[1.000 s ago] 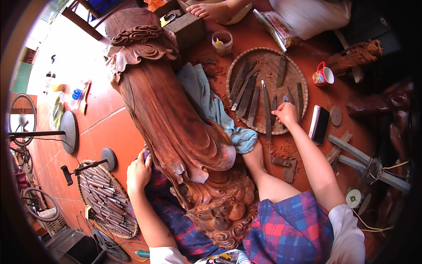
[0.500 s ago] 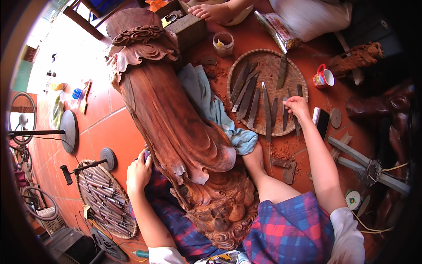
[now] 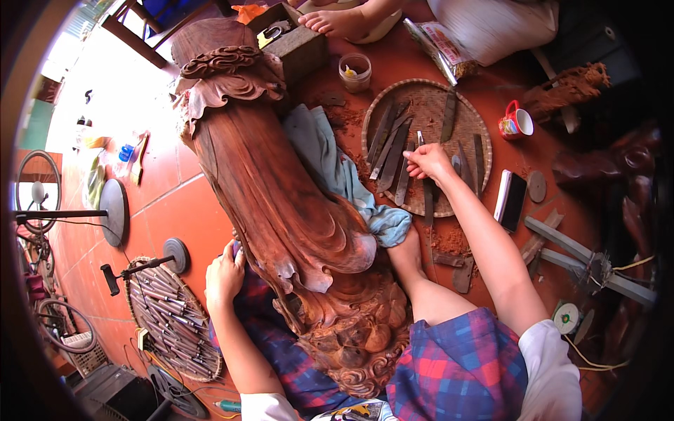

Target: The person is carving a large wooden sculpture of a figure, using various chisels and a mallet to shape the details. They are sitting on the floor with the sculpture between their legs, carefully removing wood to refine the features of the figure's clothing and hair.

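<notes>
A large reddish-brown wood carving [image 3: 281, 168] with flowing drapery folds lies slanted across my lap, its ornate scrolled end toward me. My left hand [image 3: 224, 275] is by its left side, fingers bent; something small and purplish shows at the fingertips, too hidden to name. Over a round woven tray [image 3: 415, 85], my right hand [image 3: 430, 163] hovers palm down with loosely bent fingers and nothing visible in them. Flat metal files [image 3: 394, 156] lie in the tray, several below and beside that hand. A light-blue cloth [image 3: 330, 158] is tucked along the carving's right side.
At left, an oval basket [image 3: 172, 319] holds many handled carving tools. A red mug [image 3: 516, 123], a phone [image 3: 510, 200] and metal bars [image 3: 590, 263] lie right of the tray. Beyond it are a plastic tub [image 3: 355, 72] and another person's foot [image 3: 319, 21].
My right hand has moved left across the tray, away from a narrow tool on its right side. My left hand has stayed beside the carving with only a slight shift.
</notes>
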`<state>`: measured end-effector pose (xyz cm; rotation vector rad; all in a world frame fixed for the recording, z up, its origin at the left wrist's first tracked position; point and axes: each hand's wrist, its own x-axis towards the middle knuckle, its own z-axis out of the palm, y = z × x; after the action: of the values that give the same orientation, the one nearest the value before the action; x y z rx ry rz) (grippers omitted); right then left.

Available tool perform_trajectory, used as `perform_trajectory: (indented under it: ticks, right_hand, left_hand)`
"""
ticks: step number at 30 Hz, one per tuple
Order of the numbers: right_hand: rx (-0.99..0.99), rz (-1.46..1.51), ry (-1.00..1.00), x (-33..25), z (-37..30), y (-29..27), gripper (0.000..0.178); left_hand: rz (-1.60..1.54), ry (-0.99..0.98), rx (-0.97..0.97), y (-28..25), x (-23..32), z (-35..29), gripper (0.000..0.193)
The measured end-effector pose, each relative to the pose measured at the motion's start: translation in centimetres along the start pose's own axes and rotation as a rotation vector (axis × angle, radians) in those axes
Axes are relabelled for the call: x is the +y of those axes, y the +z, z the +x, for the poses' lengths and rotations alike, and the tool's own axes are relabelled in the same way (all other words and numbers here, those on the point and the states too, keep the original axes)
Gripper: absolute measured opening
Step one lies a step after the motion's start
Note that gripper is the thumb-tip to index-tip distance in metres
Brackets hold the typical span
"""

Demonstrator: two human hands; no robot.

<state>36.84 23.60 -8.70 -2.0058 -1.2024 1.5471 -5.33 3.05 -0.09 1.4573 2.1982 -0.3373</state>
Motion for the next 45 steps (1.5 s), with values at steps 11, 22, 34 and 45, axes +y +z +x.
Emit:
perform_trajectory:
  ticks: [11,22,34,45]
  right_hand:
    - [0.002,-0.233,-0.129,0.5,-0.3,2.2,0.014]
    - [-0.111,0.038,-0.132,0.0,-0.1,2.4,0.011]
    - [0.246,-0.132,-0.143,-1.6,0.7,6.7,0.020]
    - [0.041,-0.014,0.180,-2.3,1.0,5.6,0.017]
  left_hand:
    - [0.002,0.000,0.010,-0.2,0.1,-0.2,0.046]
    - [0.008,-0.012,-0.002,-0.1,0.4,-0.1,0.045]
    - [-0.007,-0.011,0.078,0.3,0.2,-0.5,0.053]
    - [-0.018,-0.023,0.046,0.2,0.4,-0.4,0.057]
